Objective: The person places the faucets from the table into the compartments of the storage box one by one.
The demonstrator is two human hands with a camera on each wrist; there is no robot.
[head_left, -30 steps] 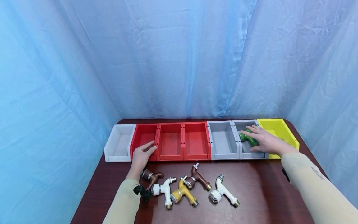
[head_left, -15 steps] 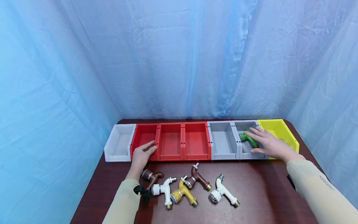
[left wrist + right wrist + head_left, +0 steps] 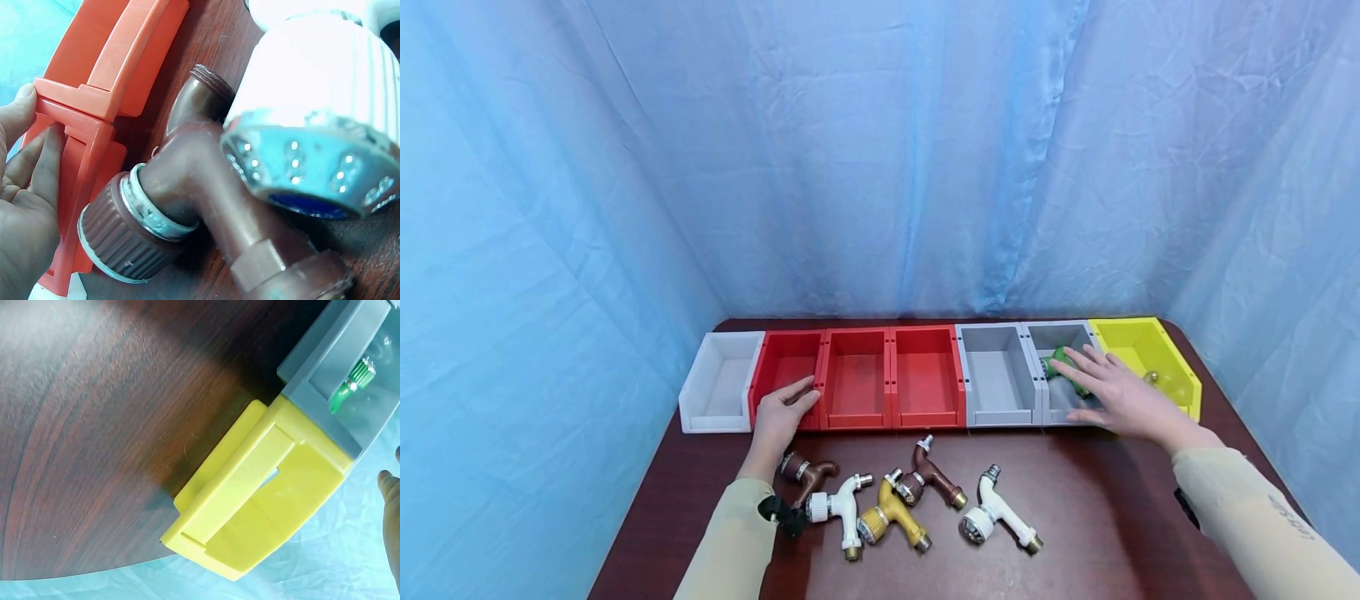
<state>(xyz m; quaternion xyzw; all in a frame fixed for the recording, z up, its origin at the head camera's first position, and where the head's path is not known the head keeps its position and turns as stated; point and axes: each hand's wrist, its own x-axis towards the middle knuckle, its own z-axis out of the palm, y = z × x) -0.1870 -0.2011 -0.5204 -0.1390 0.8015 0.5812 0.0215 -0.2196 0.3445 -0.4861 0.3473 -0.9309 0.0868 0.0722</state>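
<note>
My right hand (image 3: 1123,396), fingers spread, hovers over the right grey bin (image 3: 1078,418). A green tap (image 3: 1057,360) lies in that bin, partly covered by the fingers in the head view; its ribbed knob shows in the right wrist view. My left hand (image 3: 777,423) rests at the leftmost red bin (image 3: 786,354), thumb and fingertips at its right side wall. Just below the left hand lies a brown tap (image 3: 194,162), beside a white tap (image 3: 844,508). A yellow tap (image 3: 891,512), another brown tap (image 3: 932,475) and a second white tap (image 3: 997,510) lie further right.
Seven-colour variety aside, several bins stand in a row along the table's back: a white bin (image 3: 718,379), red bins, another grey bin (image 3: 1000,375) and a yellow bin (image 3: 1131,337) with a brass-ended piece (image 3: 1152,378) inside. Blue curtains (image 3: 880,167) hang behind the table (image 3: 1097,517).
My right hand has drawn back a little to the right from the green tap, its fingers spreading, and the tap stays in the grey bin. The left hand has not moved.
</note>
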